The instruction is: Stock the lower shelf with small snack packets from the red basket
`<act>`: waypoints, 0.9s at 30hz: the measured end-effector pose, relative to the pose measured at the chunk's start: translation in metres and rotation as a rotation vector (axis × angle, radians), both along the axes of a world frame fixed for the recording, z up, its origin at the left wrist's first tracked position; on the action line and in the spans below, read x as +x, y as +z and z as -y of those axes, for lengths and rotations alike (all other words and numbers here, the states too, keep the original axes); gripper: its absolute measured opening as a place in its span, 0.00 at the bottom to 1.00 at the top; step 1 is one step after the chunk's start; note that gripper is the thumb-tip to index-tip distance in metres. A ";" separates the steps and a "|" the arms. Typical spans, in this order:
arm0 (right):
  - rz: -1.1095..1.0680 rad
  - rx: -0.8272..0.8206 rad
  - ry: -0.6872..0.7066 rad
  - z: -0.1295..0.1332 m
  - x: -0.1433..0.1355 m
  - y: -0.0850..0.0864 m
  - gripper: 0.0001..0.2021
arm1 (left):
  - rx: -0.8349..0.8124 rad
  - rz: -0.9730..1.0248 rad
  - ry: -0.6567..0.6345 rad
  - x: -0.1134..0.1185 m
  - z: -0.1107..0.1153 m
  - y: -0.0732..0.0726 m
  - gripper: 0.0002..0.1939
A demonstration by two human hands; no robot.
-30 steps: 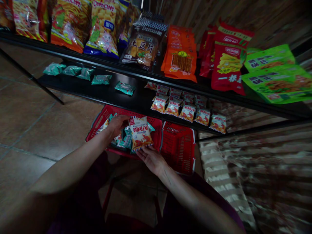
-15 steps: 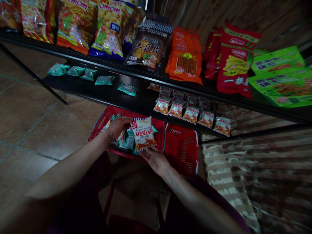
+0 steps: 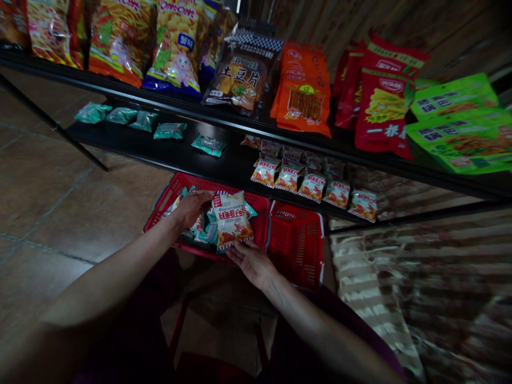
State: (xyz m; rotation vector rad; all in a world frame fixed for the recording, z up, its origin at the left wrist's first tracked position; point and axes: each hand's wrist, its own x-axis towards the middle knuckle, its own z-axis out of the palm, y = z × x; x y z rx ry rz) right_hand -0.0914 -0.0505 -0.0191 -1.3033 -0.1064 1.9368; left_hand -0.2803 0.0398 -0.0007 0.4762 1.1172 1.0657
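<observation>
Between my two hands is a white and orange snack bag, its printed front facing up toward me. My left hand pinches it at the upper left edge. At its bottom edge my right hand grips it, the thumb hidden or hard to make out. Beneath the bag stands a red plastic basket holding several teal packets and some white and orange ones. Similar white and orange bags stand in rows on the lower shelf.
The lower black shelf also carries several teal packets on its left. Larger snack bags line the upper shelf. A second red basket section adjoins at the right. Striped cloth hangs or lies farther right.
The snack bag has shifted slightly left and tilted a little between my hands. Both hands keep their hold. The whole view has moved slightly.
</observation>
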 end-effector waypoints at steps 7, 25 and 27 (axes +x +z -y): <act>0.017 0.018 -0.051 -0.003 0.004 -0.007 0.12 | -0.018 0.085 -0.072 0.010 0.003 -0.011 0.09; 0.017 0.054 -0.042 -0.006 0.003 -0.004 0.09 | -0.060 0.023 -0.068 0.029 0.013 -0.010 0.09; 0.051 0.068 -0.040 -0.007 0.004 -0.004 0.09 | -0.053 0.001 -0.062 0.029 0.013 -0.006 0.08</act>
